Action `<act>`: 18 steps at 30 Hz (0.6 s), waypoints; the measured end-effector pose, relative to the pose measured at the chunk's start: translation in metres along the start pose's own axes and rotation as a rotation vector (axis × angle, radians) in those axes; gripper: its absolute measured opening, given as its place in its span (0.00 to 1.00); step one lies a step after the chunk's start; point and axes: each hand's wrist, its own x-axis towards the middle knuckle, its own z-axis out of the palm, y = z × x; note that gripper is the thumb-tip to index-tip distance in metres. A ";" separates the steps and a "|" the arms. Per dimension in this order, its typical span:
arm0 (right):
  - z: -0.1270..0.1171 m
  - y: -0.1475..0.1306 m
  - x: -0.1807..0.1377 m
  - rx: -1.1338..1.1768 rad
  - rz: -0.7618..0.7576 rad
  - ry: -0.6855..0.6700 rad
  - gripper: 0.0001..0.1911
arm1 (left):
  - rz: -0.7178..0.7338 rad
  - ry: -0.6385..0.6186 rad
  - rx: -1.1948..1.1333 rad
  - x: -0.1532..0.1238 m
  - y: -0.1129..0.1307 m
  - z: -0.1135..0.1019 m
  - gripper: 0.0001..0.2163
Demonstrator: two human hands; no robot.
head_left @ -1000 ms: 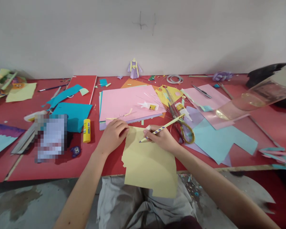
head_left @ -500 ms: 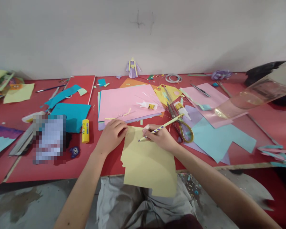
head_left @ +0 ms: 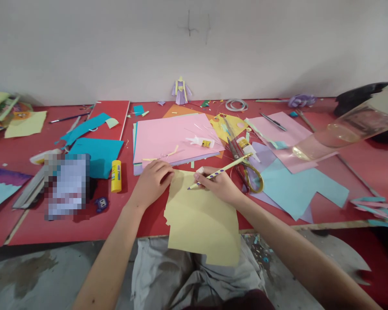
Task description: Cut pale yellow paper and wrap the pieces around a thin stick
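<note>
My right hand (head_left: 220, 186) is closed round a pale yellow pencil with purple spots (head_left: 221, 171), its tip just over or on a sheet of yellow paper (head_left: 203, 224). A small whitish piece (head_left: 199, 171) shows by those fingers. At the sheet's upper left corner rests my left hand (head_left: 153, 181), loosely curved, with a gap between thumb and forefinger; its other fingertips are hidden. The sheet has uneven edges and hangs over the table's front edge above my lap. Scissors with yellow handles (head_left: 255, 178) lie just right of my right hand.
Stacked pink paper (head_left: 174, 133) lies beyond my hands, with a small glue bottle (head_left: 202, 142) on it. A yellow glue stick (head_left: 116, 176) stands left. Light blue paper (head_left: 297, 185) and a clear bottle (head_left: 336, 133) are right. A paper doll (head_left: 180, 91) stands by the wall.
Both hands, the pencil and the yellow sheet keep practically the same positions. Only the camera view shifts slightly.
</note>
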 end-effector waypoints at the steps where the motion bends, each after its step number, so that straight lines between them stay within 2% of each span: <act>1: 0.000 0.001 0.000 -0.006 -0.004 -0.001 0.15 | 0.000 -0.001 -0.001 0.000 0.000 0.000 0.05; 18: 0.000 0.001 -0.001 0.013 0.000 -0.001 0.14 | 0.010 -0.008 0.005 0.000 -0.001 0.000 0.04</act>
